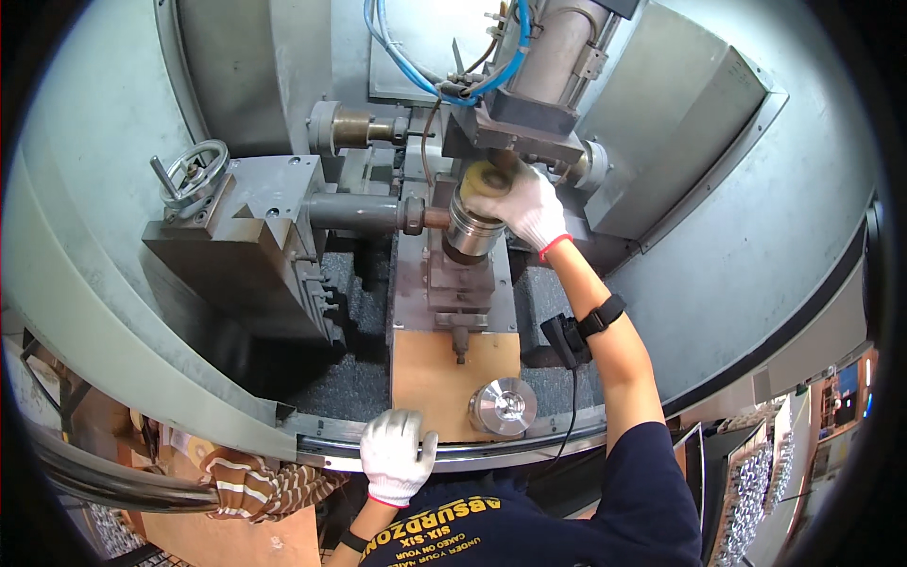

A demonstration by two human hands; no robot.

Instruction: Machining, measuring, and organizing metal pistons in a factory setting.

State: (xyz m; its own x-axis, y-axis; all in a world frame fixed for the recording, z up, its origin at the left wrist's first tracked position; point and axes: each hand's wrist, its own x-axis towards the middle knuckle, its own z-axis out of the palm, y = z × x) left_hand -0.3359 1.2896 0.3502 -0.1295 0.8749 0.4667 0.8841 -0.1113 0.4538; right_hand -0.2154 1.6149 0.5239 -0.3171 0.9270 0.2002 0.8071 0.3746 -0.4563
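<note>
Gripping the metal cylinder (470, 225) seated in the machine fixture (457, 283), the right hand (522, 205) is sitting under the press head (515, 123) — pinch risk if it descends — while the left hand (397, 455) is clasping the enclosure rim (529, 444).

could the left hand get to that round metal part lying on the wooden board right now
Probably yes. The left hand rests on the machine's front rim, and the round metal part lies just beyond it on the wooden board, with nothing between them.
</note>
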